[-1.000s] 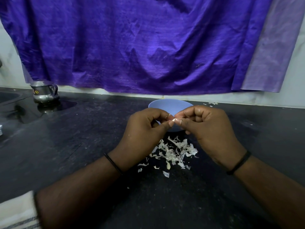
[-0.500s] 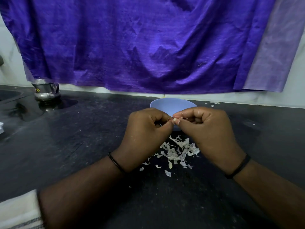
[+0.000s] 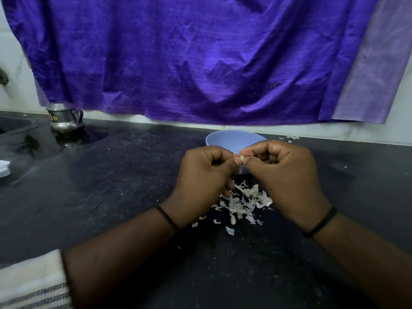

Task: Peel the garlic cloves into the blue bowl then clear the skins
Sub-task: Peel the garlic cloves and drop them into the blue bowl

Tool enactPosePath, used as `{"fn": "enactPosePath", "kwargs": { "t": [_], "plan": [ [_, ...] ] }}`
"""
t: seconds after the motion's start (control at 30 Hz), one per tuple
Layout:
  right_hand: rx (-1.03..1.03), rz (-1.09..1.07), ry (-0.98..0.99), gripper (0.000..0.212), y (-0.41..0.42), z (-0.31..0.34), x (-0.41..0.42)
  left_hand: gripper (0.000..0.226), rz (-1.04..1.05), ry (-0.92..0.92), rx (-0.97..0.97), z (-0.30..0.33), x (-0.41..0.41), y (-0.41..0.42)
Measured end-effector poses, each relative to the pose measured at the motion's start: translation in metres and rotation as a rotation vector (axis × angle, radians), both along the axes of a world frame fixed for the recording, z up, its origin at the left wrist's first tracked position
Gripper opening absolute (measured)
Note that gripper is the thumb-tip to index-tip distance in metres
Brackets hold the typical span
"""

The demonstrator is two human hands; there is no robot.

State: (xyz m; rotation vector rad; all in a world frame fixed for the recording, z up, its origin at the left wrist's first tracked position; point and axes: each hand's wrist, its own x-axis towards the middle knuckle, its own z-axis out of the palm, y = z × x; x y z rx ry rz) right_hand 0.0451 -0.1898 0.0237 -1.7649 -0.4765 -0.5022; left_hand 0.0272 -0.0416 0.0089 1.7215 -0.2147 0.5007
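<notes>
A small pale garlic clove [image 3: 242,158] is pinched between the fingertips of both hands, just in front of the blue bowl [image 3: 231,138]. My left hand [image 3: 205,175] has its fingers curled and its thumb against the clove. My right hand [image 3: 287,172] holds the clove from the other side, fingers curled. A heap of white garlic skins [image 3: 245,201] lies on the black counter under and between the hands. The bowl's inside is hidden from this angle.
A steel jug [image 3: 65,119] stands at the back left beside a sink edge [image 3: 15,126]. A purple cloth [image 3: 200,59] hangs on the wall behind. A few skin flakes [image 3: 289,137] lie right of the bowl. A striped white cloth [image 3: 33,284] is at the lower left.
Both hands stay together on the clove with small finger movements. The view has shifted slightly; the bowl and skins have not moved.
</notes>
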Motion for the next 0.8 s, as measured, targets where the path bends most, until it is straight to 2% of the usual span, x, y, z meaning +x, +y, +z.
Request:
{"fn": "enactPosePath", "kwargs": {
  "t": [0.1, 0.17, 0.33, 0.53, 0.8],
  "plan": [
    [0.06, 0.041, 0.043, 0.01, -0.0019, 0.0009, 0.0024, 0.014, -0.129, 0.084, -0.132, 0.0021, 0.0019, -0.0005],
    [0.073, 0.077, 0.071, 0.01, -0.003, 0.0007, 0.0039, 0.014, -0.164, 0.117, -0.146, 0.0014, 0.0028, 0.0002],
    [0.042, 0.125, 0.069, 0.012, -0.005, 0.0, 0.0042, 0.015, -0.136, 0.106, -0.111, 0.0019, 0.004, 0.0016],
    [-0.042, 0.033, -0.024, 0.016, -0.0027, -0.004, 0.0046, 0.019, -0.086, 0.043, 0.018, 0.0008, 0.0014, 0.0007],
    [-0.133, -0.008, -0.088, 0.011, 0.0003, -0.0056, 0.0003, 0.013, -0.038, -0.001, 0.094, -0.0039, 0.0038, 0.0022]
  ]
}}
